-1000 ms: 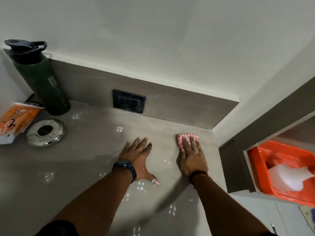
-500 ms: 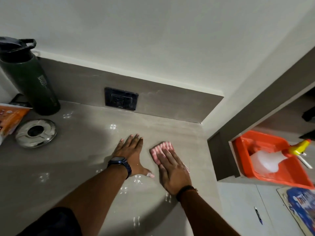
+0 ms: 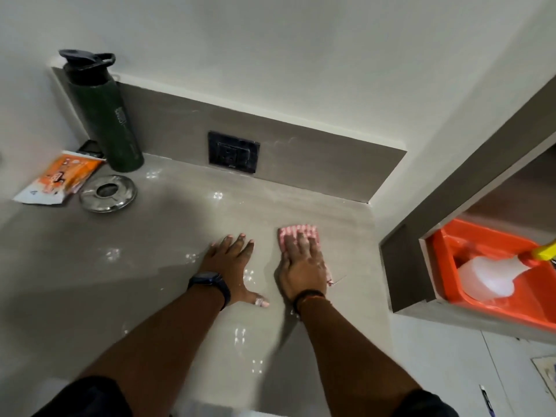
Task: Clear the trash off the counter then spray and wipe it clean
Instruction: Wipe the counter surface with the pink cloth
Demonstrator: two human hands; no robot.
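Note:
The grey counter (image 3: 150, 266) fills the middle of the view and shines wet in spots. My right hand (image 3: 302, 266) lies flat on a pink striped cloth (image 3: 296, 231), pressing it to the counter right of centre; only the cloth's far end and a frayed corner show. Just left of it, my left hand (image 3: 230, 261) rests flat with fingers spread and holds nothing. A spray bottle (image 3: 493, 276) with a yellow nozzle lies in an orange tray (image 3: 448, 245) in a recess at the right.
At the back left stand a dark green water bottle (image 3: 106, 115), a round steel lid (image 3: 108, 192) and an orange-white packet (image 3: 60, 180). A black wall socket (image 3: 233, 152) sits in the grey backsplash. A wall corner bounds the counter on the right.
My right hand slid the cloth from the back corner toward me and to the left, then a little rightward again. My left hand has stayed planted on the counter.

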